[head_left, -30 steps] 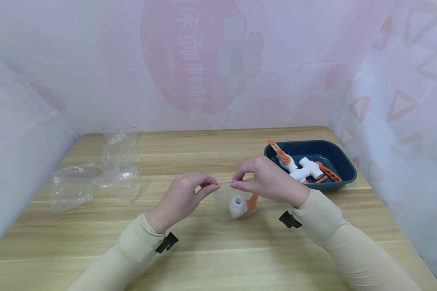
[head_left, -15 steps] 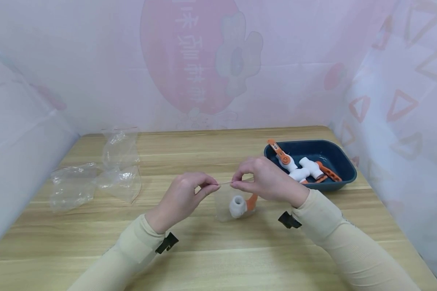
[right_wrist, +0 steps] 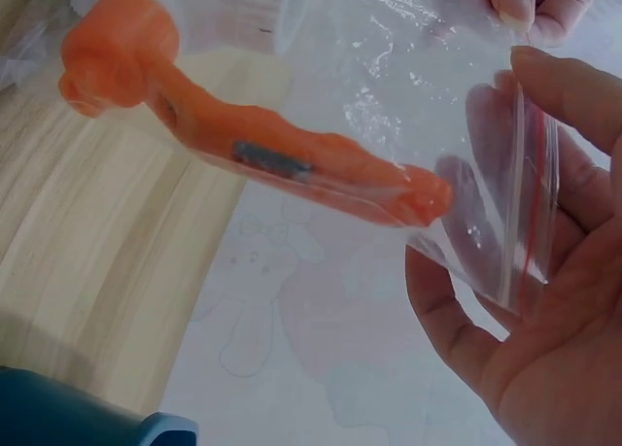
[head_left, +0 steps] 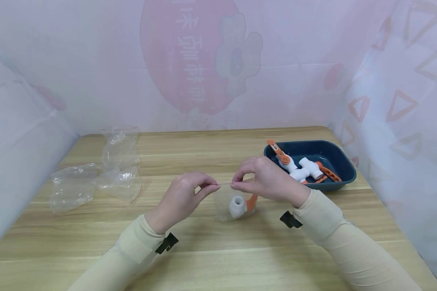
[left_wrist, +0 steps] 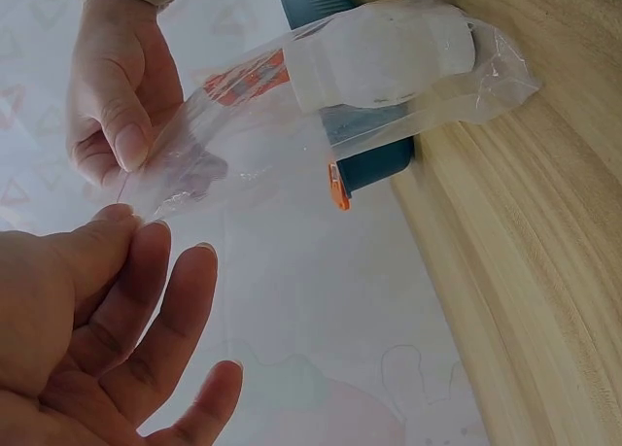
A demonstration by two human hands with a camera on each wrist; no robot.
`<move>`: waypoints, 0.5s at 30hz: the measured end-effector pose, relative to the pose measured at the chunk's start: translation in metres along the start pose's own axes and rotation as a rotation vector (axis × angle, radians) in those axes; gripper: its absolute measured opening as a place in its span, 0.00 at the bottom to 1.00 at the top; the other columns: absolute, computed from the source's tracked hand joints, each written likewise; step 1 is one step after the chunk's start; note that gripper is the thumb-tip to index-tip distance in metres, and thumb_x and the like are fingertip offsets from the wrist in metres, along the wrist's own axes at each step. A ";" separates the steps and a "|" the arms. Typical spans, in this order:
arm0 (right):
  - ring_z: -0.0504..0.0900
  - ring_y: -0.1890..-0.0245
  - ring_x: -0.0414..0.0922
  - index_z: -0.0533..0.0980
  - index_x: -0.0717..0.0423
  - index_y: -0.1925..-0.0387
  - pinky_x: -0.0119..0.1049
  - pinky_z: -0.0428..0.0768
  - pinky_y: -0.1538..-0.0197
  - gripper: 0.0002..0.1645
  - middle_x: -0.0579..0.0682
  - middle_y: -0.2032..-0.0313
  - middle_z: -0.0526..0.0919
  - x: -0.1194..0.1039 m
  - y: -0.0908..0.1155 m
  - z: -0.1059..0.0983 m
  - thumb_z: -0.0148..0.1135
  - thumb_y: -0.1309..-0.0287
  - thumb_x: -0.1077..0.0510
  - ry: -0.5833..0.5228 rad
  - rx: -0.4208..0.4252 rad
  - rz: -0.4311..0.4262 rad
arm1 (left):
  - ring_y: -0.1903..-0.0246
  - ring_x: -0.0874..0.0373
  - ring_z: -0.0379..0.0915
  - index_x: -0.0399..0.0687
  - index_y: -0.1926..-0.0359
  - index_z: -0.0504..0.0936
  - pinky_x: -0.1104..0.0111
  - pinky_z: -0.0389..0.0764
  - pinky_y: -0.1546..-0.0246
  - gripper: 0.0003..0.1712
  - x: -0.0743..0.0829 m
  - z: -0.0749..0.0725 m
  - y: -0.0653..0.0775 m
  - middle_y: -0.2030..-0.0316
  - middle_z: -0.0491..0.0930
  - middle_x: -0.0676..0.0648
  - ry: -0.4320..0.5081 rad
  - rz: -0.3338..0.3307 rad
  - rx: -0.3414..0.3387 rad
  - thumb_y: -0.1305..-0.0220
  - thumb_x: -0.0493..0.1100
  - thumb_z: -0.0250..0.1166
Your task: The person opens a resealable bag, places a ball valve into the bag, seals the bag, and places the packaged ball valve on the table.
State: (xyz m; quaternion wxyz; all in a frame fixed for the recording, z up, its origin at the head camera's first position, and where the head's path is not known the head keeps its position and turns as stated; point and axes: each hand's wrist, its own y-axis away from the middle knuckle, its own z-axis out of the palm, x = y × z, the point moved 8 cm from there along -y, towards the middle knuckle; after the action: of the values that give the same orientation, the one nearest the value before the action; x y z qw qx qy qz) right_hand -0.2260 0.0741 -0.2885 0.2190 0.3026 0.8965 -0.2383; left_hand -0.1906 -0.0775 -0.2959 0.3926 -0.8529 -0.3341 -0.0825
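Between my hands hangs a clear zip bag (right_wrist: 389, 86) with a red line along its top edge. Inside it lies a white plastic ball valve (head_left: 237, 207) with an orange handle (right_wrist: 282, 159). My left hand (head_left: 183, 198) pinches the bag's top edge between thumb and forefinger, its other fingers spread in the left wrist view. Close by on the right, my right hand (head_left: 264, 180) pinches the same edge near the other corner. The valve's body (left_wrist: 384, 52) sits at the bottom of the bag, close over the wooden table (head_left: 218, 258).
At the right back stands a dark blue tray (head_left: 335, 155) with several white and orange valves (head_left: 300, 171) in it. Several clear zip bags (head_left: 120, 149) lie at the left of the table. Printed cloth walls (head_left: 295, 48) enclose the table's back and sides.
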 end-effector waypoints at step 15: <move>0.80 0.65 0.35 0.85 0.47 0.68 0.36 0.81 0.61 0.03 0.37 0.67 0.83 0.009 0.009 -0.004 0.70 0.39 0.54 0.026 0.021 0.023 | 0.70 0.65 0.78 0.45 0.67 0.87 0.70 0.79 0.69 0.02 -0.002 0.000 0.000 0.70 0.84 0.55 -0.006 -0.033 -0.011 0.38 0.39 0.70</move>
State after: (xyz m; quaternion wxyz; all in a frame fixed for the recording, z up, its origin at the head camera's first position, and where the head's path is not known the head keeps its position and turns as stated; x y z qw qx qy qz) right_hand -0.2280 0.0869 -0.2927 0.2069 0.3184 0.8931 -0.2413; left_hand -0.1919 -0.0784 -0.2964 0.3856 -0.8497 -0.3486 -0.0884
